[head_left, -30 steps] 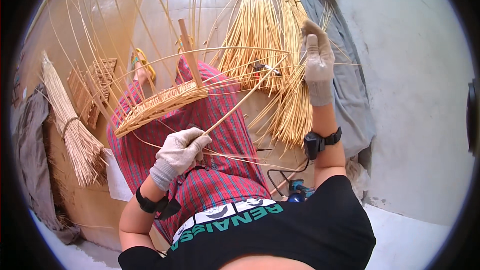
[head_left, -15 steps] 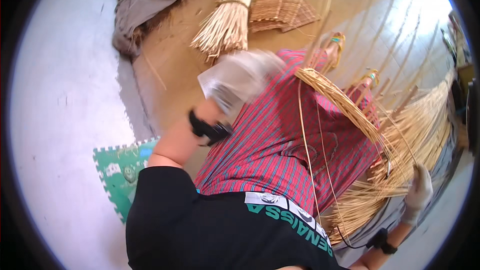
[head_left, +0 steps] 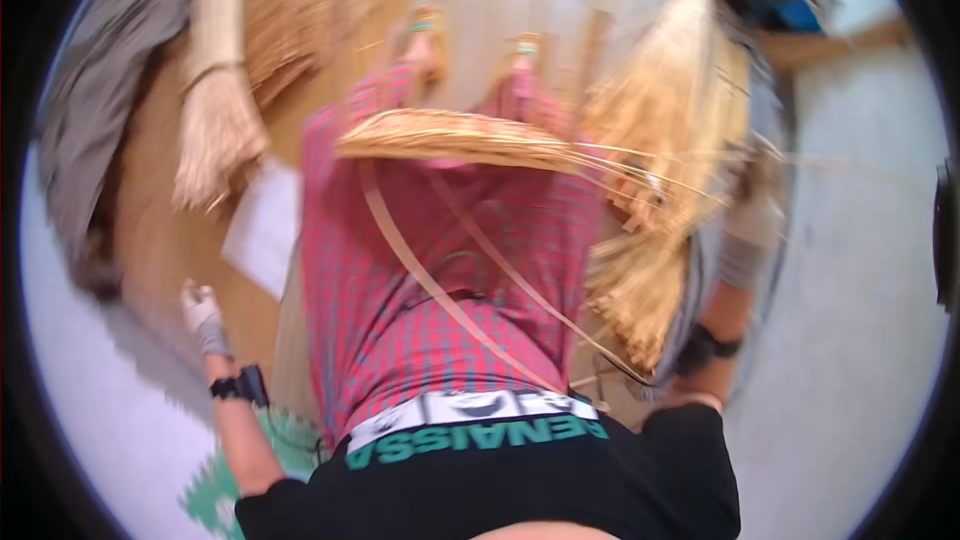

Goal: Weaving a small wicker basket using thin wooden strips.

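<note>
A curved, woven cane basket piece [head_left: 450,137] lies across my knees on the red checked cloth [head_left: 450,250]. Loose strands trail from its right end, and two long flat ones run back toward my waist. My right hand [head_left: 752,202], in a pale glove, is out to the right, blurred, closed on a thin cane strand [head_left: 690,185] that comes from the woven end. Away from the work, my gloved left hand [head_left: 202,308] is low over the floor at the left with its fingers curled; what is in them, if anything, does not show.
Straw-coloured cane [head_left: 660,90] is heaped at the right. A tied bundle [head_left: 215,90] lies at the far left, beside brown woven mats [head_left: 290,35] and grey cloth [head_left: 115,100]. A white sheet [head_left: 268,225] rests near my left knee; a green foam mat [head_left: 215,485] is at lower left.
My left hand has swung from beside my knee out to the left. The right hand has moved farther forward with the strand. My view has turned rightward, and the woven piece now looks nearly level.
</note>
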A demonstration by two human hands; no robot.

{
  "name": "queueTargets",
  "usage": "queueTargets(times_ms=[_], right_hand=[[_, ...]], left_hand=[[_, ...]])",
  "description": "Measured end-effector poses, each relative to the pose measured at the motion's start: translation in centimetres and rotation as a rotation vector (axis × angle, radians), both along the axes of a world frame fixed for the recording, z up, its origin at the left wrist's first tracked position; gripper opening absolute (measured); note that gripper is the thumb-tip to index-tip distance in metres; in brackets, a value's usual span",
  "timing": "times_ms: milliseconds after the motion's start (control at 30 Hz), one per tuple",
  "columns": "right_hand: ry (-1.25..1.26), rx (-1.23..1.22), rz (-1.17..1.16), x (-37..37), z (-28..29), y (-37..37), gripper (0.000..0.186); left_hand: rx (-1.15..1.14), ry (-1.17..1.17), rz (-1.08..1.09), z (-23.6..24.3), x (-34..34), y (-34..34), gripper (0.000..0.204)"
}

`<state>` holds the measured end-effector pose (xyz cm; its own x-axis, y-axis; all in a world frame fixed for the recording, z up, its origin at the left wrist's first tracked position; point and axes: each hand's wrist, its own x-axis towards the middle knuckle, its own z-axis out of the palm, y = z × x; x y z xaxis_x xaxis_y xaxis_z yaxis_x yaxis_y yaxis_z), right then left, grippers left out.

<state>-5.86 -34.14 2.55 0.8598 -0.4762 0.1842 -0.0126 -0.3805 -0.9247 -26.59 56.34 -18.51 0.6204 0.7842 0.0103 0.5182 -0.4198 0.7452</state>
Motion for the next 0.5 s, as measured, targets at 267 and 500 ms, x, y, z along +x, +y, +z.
queueTargets(times_ms=[267,500], right_hand=[[-0.228,0.559,0.155,-3.2,-1.5,5.2,0.009],[-0.151,0.605,0.028,-6.6,-4.9,6.7,0.014]], left_hand=[[0.451,-0.507,-1.469,16.2,24.7,-53.9,0.039],[0.415,-0.469,-1.561,10.5,23.4,-61.8,0.031]])
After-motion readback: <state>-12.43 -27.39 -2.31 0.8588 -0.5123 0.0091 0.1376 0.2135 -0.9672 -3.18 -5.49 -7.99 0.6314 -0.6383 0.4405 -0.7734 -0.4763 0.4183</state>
